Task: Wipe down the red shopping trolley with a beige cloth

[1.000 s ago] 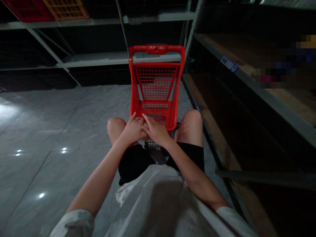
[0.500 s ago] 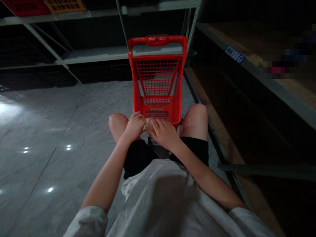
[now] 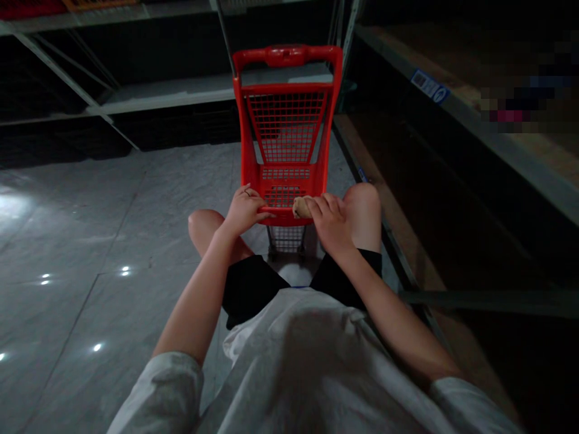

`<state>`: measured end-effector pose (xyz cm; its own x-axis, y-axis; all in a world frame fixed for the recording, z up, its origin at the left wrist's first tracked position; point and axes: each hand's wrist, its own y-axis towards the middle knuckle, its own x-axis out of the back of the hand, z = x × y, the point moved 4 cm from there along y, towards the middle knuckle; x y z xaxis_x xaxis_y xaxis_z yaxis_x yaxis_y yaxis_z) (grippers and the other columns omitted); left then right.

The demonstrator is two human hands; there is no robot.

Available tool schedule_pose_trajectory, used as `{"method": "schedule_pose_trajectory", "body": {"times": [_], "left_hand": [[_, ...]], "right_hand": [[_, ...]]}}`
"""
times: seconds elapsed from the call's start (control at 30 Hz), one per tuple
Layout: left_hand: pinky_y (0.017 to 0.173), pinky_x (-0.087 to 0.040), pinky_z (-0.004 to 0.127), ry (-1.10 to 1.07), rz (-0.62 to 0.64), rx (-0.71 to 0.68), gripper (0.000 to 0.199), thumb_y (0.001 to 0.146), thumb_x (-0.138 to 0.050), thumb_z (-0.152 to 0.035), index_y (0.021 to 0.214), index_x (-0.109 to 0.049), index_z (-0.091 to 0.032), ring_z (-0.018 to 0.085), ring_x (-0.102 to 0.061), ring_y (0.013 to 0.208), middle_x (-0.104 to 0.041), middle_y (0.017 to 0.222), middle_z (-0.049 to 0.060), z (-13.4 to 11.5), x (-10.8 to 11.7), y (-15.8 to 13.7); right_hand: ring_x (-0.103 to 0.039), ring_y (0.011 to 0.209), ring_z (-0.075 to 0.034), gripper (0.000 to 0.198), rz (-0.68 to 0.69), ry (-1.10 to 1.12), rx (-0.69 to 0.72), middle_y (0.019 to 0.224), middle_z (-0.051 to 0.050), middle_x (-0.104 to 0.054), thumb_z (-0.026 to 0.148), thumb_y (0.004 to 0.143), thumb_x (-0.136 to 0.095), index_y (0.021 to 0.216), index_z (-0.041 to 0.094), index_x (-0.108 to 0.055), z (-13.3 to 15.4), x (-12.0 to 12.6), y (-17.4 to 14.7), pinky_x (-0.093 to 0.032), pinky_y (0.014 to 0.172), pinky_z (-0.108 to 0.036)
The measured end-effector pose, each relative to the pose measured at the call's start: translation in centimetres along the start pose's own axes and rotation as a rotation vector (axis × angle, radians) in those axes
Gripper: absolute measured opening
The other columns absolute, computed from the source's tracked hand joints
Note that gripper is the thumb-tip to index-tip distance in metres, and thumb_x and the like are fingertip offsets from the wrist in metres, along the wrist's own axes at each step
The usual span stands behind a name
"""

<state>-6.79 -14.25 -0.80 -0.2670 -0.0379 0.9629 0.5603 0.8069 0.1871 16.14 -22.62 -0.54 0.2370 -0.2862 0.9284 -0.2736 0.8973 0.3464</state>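
- Floor tiles [image 3: 136, 208] in grey, faintly mottled, with dark joint lines and small bright spots of reflected light on the left.
- Dim room, lit unevenly; a metal rack [image 3: 172, 96] with pale shelves stands at the back, a red crate [image 3: 27, 8] and an orange crate [image 3: 97, 3] just showing at its top left edge.
- Wood-topped shelf [image 3: 456, 84] along the right side, its front edge carrying a blue-and-white label [image 3: 429, 86]; farther back on it a patch is pixelated, so its contents cannot be told.
- Red plastic shopping cart [image 3: 287, 88], upright between the person's bent knees and the rack: glossy frame, gridded panel, handle [image 3: 287, 56] at the far end, a metal grid [image 3: 286, 239] and wheels low beneath the basket.
- Tan, stubby, roughly cylindrical object [image 3: 300, 208] in the right hand [image 3: 332, 223], above the cart's near rim; its exposed end is uneven and darker at the edge, the rest covered by the hand. Whether it touches the rim cannot be told.
- Right fingers lie close together, curled over the tan object and clamped on it.
- Left hand [image 3: 244, 211], a dark ring on one finger, lies at the near left corner of the rim, digits partly spread; whether they grip the plastic cannot be told.
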Motion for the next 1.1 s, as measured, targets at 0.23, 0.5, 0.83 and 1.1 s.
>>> {"method": "schedule_pose_trajectory", "body": {"times": [0.23, 0.5, 0.83, 1.1], "left_hand": [[0.124, -0.033, 0.052, 0.076, 0.034, -0.022, 0.01, 0.081, -0.065, -0.022, 0.082, -0.075, -0.022, 0.025, -0.064, 0.1, -0.075, 0.088, 0.006, 0.4, -0.5, 2.1], [0.124, -0.033, 0.055, 0.043, -0.012, -0.011, 0.017, 0.092, -0.07, -0.039, 0.095, -0.079, -0.024, 0.026, -0.065, 0.105, -0.078, 0.094, 0.006, 1.0, -0.7, 2.0], [0.123, -0.036, 0.056, 0.075, -0.062, -0.027, 0.028, 0.094, -0.068, -0.05, 0.093, -0.081, -0.025, 0.026, -0.067, 0.1, -0.077, 0.089, 0.006, 1.1, -0.7, 2.5], [0.121, -0.039, 0.052, 0.114, -0.095, -0.029, 0.034, 0.096, -0.065, -0.052, 0.093, -0.081, -0.023, 0.026, -0.071, 0.094, -0.078, 0.085, 0.007, 0.7, -1.1, 2.2]], "right_hand": [[-0.052, 0.128, -0.031, 0.046, 0.071, 0.072, 0.063, 0.135, -0.015, -0.065, 0.017, 0.106, -0.034, 0.147, 0.017, -0.056, 6.7, -2.7, 5.2, -0.04, 0.11, -0.044], [-0.056, 0.124, -0.026, 0.04, -0.226, 0.314, -0.177, 0.131, -0.011, -0.067, 0.014, 0.102, -0.041, 0.132, 0.024, -0.066, 0.1, -1.4, 2.6, -0.042, 0.108, -0.042], [-0.06, 0.1, -0.024, 0.032, -0.182, 0.494, -0.492, 0.101, -0.008, -0.062, -0.002, 0.076, -0.051, 0.091, 0.021, -0.065, -1.5, -12.5, -2.6, -0.052, 0.088, -0.038], [-0.057, 0.107, -0.022, 0.024, -0.868, 0.665, -0.462, 0.11, -0.005, -0.056, 0.013, 0.084, -0.061, 0.104, 0.027, -0.06, -1.1, -5.5, 0.1, -0.05, 0.097, -0.041]]}}
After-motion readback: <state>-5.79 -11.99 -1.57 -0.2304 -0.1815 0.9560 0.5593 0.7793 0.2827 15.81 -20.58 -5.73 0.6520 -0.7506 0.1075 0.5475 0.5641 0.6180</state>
